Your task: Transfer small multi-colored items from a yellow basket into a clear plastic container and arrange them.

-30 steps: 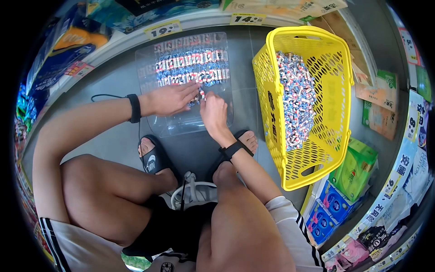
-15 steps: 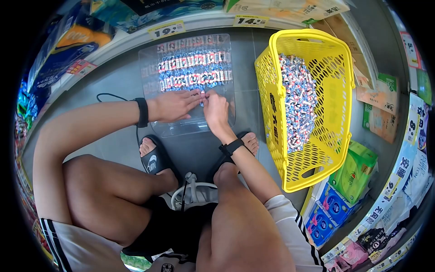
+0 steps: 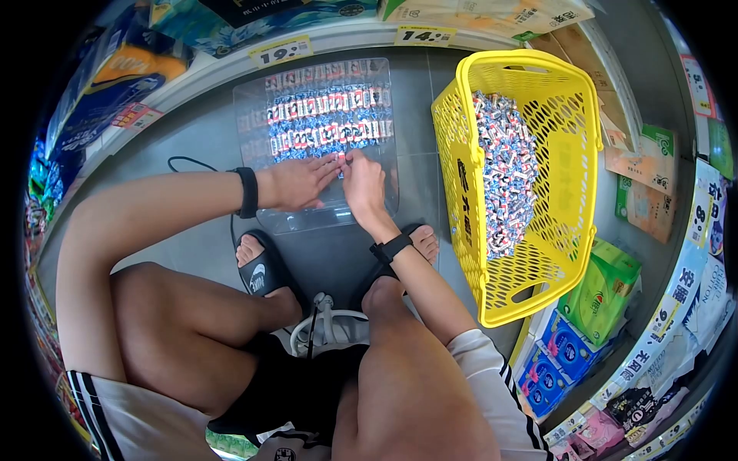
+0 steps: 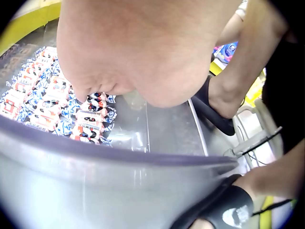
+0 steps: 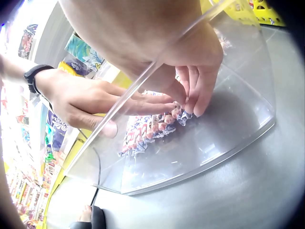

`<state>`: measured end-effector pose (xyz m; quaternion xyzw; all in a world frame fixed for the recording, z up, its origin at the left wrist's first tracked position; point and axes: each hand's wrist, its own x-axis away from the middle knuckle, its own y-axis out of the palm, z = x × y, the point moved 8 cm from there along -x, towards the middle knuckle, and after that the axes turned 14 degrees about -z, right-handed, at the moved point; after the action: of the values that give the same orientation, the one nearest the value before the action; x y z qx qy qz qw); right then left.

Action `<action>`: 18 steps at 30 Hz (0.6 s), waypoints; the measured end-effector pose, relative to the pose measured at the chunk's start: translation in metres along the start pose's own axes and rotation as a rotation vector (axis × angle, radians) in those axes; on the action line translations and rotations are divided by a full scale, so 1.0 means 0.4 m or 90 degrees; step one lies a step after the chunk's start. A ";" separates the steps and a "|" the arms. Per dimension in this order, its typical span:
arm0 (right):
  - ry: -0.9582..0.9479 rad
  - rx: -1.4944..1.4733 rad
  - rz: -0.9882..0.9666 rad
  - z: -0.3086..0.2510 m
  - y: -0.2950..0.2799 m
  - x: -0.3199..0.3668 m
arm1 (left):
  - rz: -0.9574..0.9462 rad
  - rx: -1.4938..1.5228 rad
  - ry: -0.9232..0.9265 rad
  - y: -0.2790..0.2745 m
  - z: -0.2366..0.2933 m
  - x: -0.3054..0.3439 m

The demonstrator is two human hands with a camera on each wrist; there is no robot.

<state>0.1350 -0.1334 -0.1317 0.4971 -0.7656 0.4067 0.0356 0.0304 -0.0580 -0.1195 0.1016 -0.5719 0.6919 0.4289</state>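
Candy, tilted a second ago, now sits straighter in third row of clear tray (row lengthening, apparently). Left hand, fingers straight, touches it; right hand pinches it.

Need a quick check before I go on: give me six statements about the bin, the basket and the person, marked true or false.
1. Wrapped candies lie in rows in the clear bin. True.
2. The yellow basket stands to the person's right of the bin. True.
3. That basket is empty. False: it holds a heap of wrapped candies.
4. The left hand and right hand are both at the bin. True.
5. The left hand is balled into a fist. False: its fingers are extended.
6. The person is barefoot. False: they wear black sandals.
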 end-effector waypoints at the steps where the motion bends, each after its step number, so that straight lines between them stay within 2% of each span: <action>1: 0.001 -0.005 -0.007 0.000 0.001 0.000 | -0.003 0.003 0.001 0.004 0.000 0.000; 18: -0.011 0.012 0.010 0.012 0.009 0.003 | -0.041 0.034 -0.022 0.006 0.004 0.003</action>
<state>0.1333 -0.1367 -0.1365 0.4946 -0.7662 0.4097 0.0212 0.0275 -0.0588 -0.1200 0.1434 -0.5567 0.6909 0.4384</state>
